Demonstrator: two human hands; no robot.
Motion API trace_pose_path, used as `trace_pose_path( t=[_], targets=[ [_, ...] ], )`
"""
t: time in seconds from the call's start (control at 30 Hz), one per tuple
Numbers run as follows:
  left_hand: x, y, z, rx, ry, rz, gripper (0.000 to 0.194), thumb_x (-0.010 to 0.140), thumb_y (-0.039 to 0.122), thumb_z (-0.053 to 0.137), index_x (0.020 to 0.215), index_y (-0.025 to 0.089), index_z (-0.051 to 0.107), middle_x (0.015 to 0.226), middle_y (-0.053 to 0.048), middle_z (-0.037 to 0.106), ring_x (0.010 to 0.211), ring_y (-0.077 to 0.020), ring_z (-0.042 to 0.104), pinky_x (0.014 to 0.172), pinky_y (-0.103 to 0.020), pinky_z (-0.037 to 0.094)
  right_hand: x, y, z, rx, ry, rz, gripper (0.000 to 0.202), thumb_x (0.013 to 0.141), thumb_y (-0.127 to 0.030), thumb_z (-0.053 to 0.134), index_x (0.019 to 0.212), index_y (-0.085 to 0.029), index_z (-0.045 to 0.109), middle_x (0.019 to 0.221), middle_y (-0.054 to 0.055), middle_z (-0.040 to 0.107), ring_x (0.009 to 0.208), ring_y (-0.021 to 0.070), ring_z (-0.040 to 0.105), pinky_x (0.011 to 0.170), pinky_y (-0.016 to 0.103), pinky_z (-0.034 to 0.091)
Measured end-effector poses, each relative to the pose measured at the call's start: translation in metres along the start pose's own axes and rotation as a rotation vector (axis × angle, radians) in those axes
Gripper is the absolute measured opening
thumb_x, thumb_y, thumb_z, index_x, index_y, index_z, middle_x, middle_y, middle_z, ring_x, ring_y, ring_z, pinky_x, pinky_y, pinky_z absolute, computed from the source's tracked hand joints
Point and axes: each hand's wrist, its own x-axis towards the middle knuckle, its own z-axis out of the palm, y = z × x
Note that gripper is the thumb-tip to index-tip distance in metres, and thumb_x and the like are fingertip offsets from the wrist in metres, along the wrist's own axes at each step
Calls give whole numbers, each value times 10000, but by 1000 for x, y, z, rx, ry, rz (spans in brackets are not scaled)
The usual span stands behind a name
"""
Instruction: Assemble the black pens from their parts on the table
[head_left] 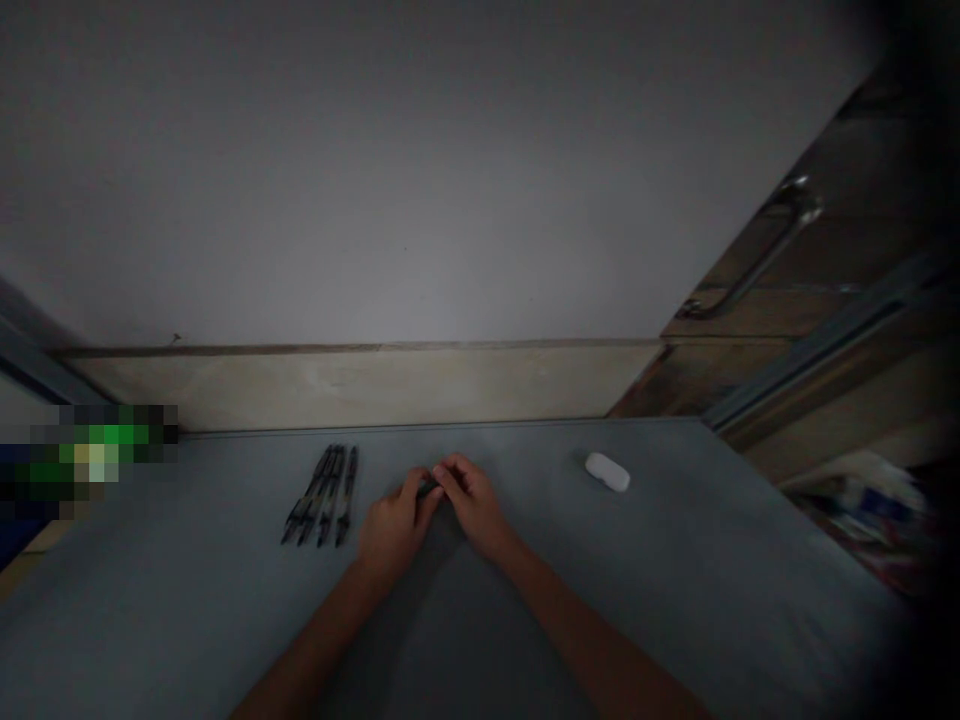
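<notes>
My left hand (394, 525) and my right hand (472, 500) meet over the middle of the table. Between their fingertips is a slim dark pen (427, 488), mostly covered by the fingers. Both hands are closed on it, the left around one end and the right pinching the other. To the left of my left hand, several dark pens (328, 497) with clear-looking barrels lie side by side, pointing away from me. A white rounded case (607, 472) rests on the table to the right of my right hand.
The grey table (225, 600) ends at a pale wall (375, 200) with a tiled strip (420, 385) along its base. A wooden door with a metal handle (765, 260) stands at the right. Cluttered items (870, 510) sit beyond the right edge; a blurred patch covers the left.
</notes>
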Motion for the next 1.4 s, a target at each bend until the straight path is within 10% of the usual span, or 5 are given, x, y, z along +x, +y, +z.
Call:
trace_pose_path(
  t=[0.43,0.93,1.4],
  targets=[
    [-1,1,0,188,-29,69,359,1215,230,481,1336,293,813,1210,-56,937,964,-286,927,723,-300,643,1,1,0,-53,61,0,491,908,-729,704,556,-443,515,608,45,463,625,326,453,719,536,388],
    [3,-6,3,-6,34,8,313,1214,312,505,1406,247,744,1179,-87,943,1009,-295,927,786,-319,661,7,13,-2,101,-64,9,284,894,-527,856,948,-252,896,884,27,832,839,229,711,827,365,562],
    [2,-5,4,-15,-29,2,329,1211,308,447,1378,271,728,1140,-77,938,1013,-290,921,799,-326,664,5,14,-3,71,-49,-10,483,905,-655,848,731,-257,637,678,-56,555,687,168,463,663,311,378]
  ],
)
